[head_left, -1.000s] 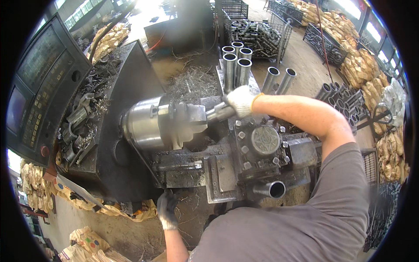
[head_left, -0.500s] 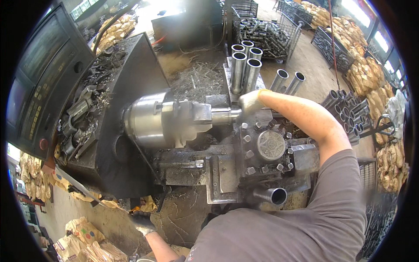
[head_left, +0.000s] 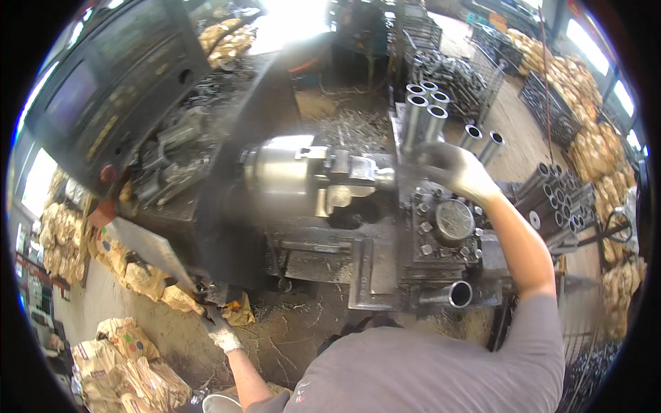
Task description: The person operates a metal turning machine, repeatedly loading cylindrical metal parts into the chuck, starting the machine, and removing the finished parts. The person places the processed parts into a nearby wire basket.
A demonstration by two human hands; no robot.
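My right hand [head_left: 458,171], in a pale glove with dark fingers, is just right of a short bright metal tube [head_left: 385,179] that sticks out of the lathe chuck [head_left: 282,175]. Its fingers look curled but are smeared, and a small gap seems to part them from the tube. Below the hand stands the bolted tool post [head_left: 454,221]. My left hand [head_left: 222,333], also gloved, reaches low beside the machine, with its fingers closed near a dark fitting; what they grip is hidden. A loose metal tube [head_left: 447,294] lies on the carriage below the tool post.
Several upright tubes [head_left: 434,120] stand behind my right hand, with more stacked tubes [head_left: 554,199] at the right. A dark control panel [head_left: 117,82] fills the upper left. Metal chips [head_left: 344,127] lie behind the chuck. Paper sacks [head_left: 131,365] sit at lower left.
The whole view has shifted, moving the machine rightward in the picture. My right hand has come slightly away from the tube, which now sticks out less from the chuck. My left hand stays low.
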